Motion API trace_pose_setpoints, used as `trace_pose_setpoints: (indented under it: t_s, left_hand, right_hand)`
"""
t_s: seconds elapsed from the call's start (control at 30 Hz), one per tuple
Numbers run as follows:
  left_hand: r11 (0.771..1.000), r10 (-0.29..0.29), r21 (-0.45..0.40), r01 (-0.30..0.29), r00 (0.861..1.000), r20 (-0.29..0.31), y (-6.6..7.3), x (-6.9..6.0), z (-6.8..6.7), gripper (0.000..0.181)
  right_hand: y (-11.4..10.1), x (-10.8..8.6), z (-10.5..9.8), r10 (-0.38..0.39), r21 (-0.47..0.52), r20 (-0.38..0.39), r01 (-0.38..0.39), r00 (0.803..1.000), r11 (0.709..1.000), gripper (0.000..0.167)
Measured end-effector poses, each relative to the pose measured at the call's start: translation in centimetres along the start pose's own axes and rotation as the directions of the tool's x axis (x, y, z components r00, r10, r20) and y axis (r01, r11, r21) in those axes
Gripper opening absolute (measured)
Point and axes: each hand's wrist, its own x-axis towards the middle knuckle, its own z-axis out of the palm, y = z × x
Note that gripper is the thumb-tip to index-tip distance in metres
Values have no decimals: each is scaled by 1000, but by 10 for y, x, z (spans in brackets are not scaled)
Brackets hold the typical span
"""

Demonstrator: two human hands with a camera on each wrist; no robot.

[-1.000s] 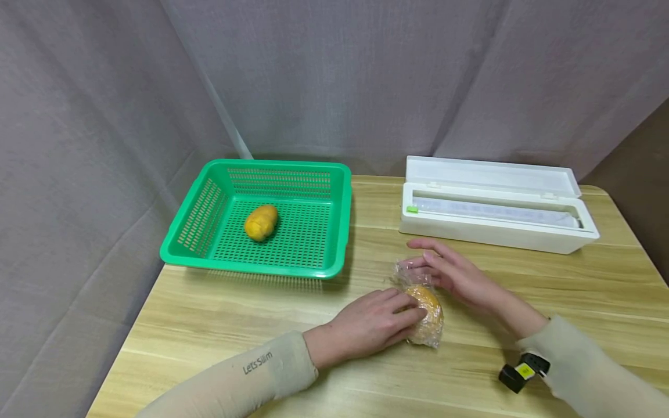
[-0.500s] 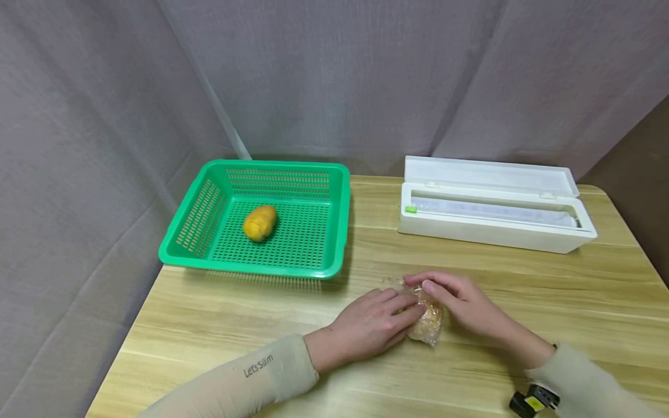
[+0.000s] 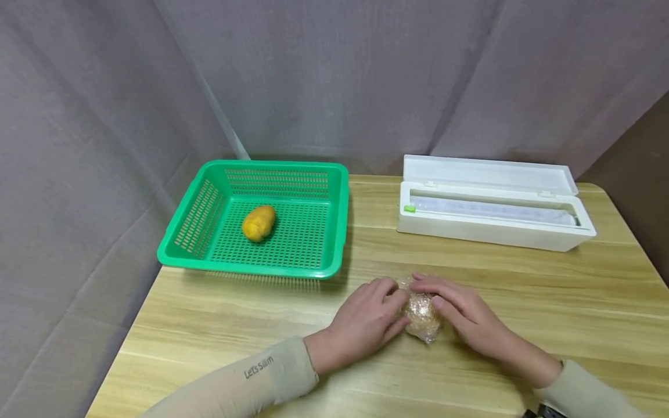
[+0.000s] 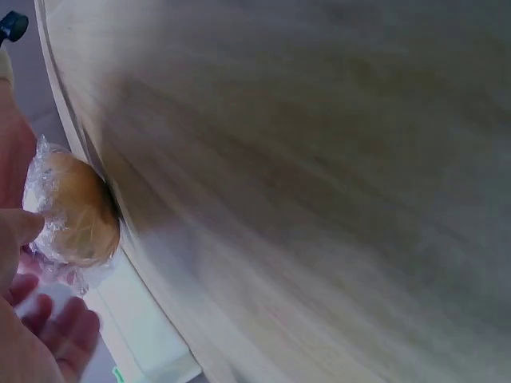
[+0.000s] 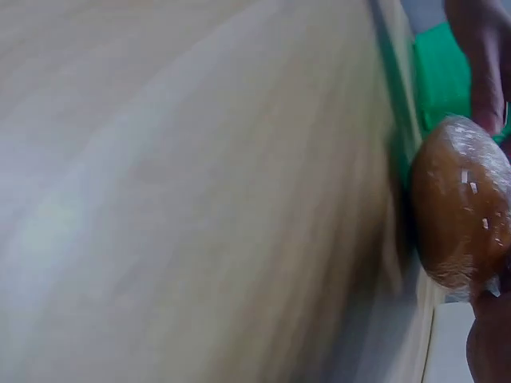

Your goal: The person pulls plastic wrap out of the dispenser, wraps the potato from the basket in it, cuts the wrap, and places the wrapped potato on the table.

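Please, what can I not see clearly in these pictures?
Head view: parts of round brownish item in clear film, hidden by left hand and right hand.
Head view: black device, cut by bottom edge.
Right wrist view: pale wooden tabletop, blurred.

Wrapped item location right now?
Head view: the wrapped item is right of and below centre, between the left hand and the right hand, nearer the camera than the open white box.

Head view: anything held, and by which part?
Wrapped item: left hand touches its left side, right hand its right and far side; can't tell whether either truly grips it.
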Motion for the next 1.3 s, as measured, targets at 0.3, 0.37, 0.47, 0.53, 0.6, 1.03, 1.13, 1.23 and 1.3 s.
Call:
trace_pose_setpoints:
  t_s: [0.3,0.37,0.47,0.53,0.6,1.03,1.13,1.23,1.3]
  left_hand:
    - [986,-118,-105,132,984,131,1,1,-3,53]
    - [984,-106,-127,124,985,136,2,1,-3,47]
    - [985,-90,-135,110,986,143,2,1,-2,43]
    - [987,-81,-129,101,985,152,2,1,-2,43]
    - [988,-73,-122,94,984,161,2,1,-1,42]
    - [992,-49,-107,70,980,191,4,1,2,50]
    - [989,-52,-125,79,977,209,6,1,3,66]
    - [991,-48,-115,74,976,213,7,1,4,77]
    - [994,-49,-88,67,979,196,7,1,5,76]
  right_hand:
    - [1,-12,2,-33,-212,94,52,995,976,59]
    - [1,-15,3,-16,-227,118,43,993,973,63]
    - [3,-18,4,-20,-239,131,51,991,970,67]
    - [4,-20,5,-28,-239,129,58,991,969,68]
    - [4,-21,6,-36,-238,125,65,992,969,68]
    - [6,-16,1,-5,-278,40,16,999,961,63]
    - [7,-19,3,43,-297,44,-28,998,955,65]
    - [8,-19,5,63,-294,33,-51,997,955,64]
    - [9,-18,5,62,-283,31,-50,998,958,61]
